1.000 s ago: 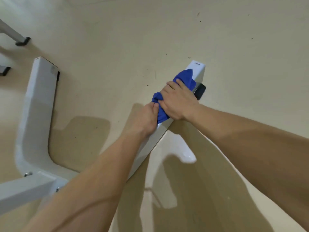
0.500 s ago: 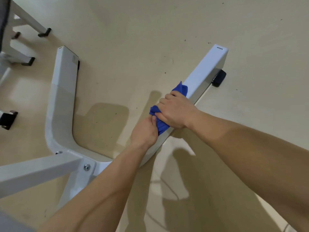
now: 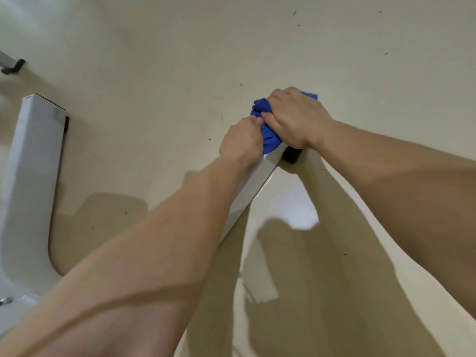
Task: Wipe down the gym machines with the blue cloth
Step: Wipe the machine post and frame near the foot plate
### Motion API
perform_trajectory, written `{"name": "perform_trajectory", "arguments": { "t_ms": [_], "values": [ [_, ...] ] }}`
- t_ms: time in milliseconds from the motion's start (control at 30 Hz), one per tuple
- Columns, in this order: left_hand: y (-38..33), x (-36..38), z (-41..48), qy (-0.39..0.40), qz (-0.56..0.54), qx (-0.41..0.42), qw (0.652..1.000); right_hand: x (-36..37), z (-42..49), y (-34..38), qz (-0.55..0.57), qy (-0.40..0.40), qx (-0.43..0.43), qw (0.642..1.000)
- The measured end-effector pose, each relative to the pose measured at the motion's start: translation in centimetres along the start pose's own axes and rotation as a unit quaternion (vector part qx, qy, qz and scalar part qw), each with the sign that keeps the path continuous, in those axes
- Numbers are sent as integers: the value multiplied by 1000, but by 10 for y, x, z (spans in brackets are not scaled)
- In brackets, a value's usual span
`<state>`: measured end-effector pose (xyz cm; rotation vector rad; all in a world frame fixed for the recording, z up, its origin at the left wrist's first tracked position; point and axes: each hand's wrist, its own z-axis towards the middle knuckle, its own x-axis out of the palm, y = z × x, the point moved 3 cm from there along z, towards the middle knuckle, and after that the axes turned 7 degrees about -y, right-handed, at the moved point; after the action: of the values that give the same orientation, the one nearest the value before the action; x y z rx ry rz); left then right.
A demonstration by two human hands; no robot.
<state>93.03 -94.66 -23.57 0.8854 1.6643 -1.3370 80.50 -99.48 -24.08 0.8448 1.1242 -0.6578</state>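
- Beige smooth floor fills most of the view, marked with small dark specks and with shadows of the arms. There is wide open floor beyond the hands and to their right, and an open bay between the two legs of the frame.
- White painted-metal machine frame forms a U on the floor. Its left leg runs up the left side and ends in a square-cut end. A small grey patch near that end is too blurred to read.
- White square-section right leg of the same frame runs diagonally up from beneath the left forearm. Its far end is covered by the hands.
- Right hand lies over the far end of the leg, its fingers curled down over the cloth and pressing it onto the metal.
- Left hand sits just beside it, nearer the camera, fingers curled and thumb against the cloth, gripping its near part.
- Crumpled blue cloth is bunched on top of the right leg between and under both hands; a corner shows beyond the right knuckles.
- Black rubber foot sticks out from under the leg, just below the right wrist.
- Grey slanted bar with a black end cap stands on the floor at the upper left edge, well apart.
- Silver bolt sits at the frame's lower left edge.
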Motion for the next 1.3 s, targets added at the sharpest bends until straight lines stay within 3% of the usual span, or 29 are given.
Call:
{"name": "perform_trajectory", "arguments": {
  "t_ms": [100,200,333,433,567,733,867,1033,1167,1300],
  "values": [
    [-19,7,20,-7,-37,10,999,9,-4,-22,123,11,130,984],
    [-24,9,23,-12,-54,26,998,18,-14,-20,243,-40,236,940],
    [-16,3,8,23,-58,88,994,31,-32,2,392,-122,374,832],
    [-6,-3,-9,44,-44,77,995,44,-58,36,448,-151,438,765],
    [23,-16,-47,53,-59,53,995,55,-105,98,423,-102,400,807],
    [73,-39,-115,61,-118,-6,991,64,-141,160,429,-46,421,798],
    [110,-67,-176,41,-43,-49,997,52,-168,223,435,21,476,764],
    [152,-105,-248,44,82,-87,992,0,-183,270,457,33,519,721],
    [143,-139,-297,64,-63,-161,983,-54,-195,295,506,66,417,752],
    [119,-165,-323,35,-234,-248,939,-102,-199,312,571,155,329,736]
  ]
}}
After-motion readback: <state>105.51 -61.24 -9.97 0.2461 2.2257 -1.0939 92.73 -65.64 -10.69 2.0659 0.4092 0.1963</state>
